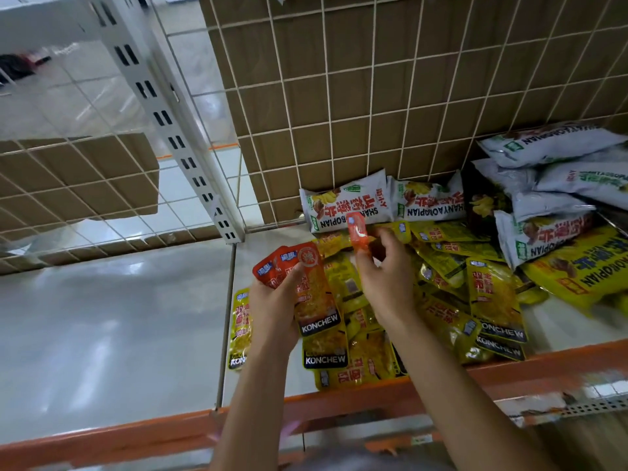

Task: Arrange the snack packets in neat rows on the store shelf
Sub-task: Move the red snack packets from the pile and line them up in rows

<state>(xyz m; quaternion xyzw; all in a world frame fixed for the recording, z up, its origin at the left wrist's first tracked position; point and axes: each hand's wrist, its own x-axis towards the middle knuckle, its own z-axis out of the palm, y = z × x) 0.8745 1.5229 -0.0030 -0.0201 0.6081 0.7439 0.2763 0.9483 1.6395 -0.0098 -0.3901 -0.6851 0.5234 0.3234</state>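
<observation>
Right now the left hand (pixel 272 300) clasps a small stack of red Konchew packets (pixel 299 283), thumb across their fronts, while the right hand (pixel 387 270) pinches a single small red packet (pixel 356 226) upright between its fingertips, just above the heap. Both grips are closed on their packets. Under the hands, yellow Konchew packets (pixel 489 294) lie jumbled and overlapping on the white shelf (pixel 265 375), with pale Shanyaopian bags (pixel 350 202) leaning against the wire back grid (pixel 339 96) and more piled at the right. Sorting by colour looks like the step in hand. To do it well, lay the loose red packet flat onto the held stack with labels facing the same way, square the edges, then set the stack down on bare shelf near the orange front rail (pixel 339 402), clear of the yellow pile.
</observation>
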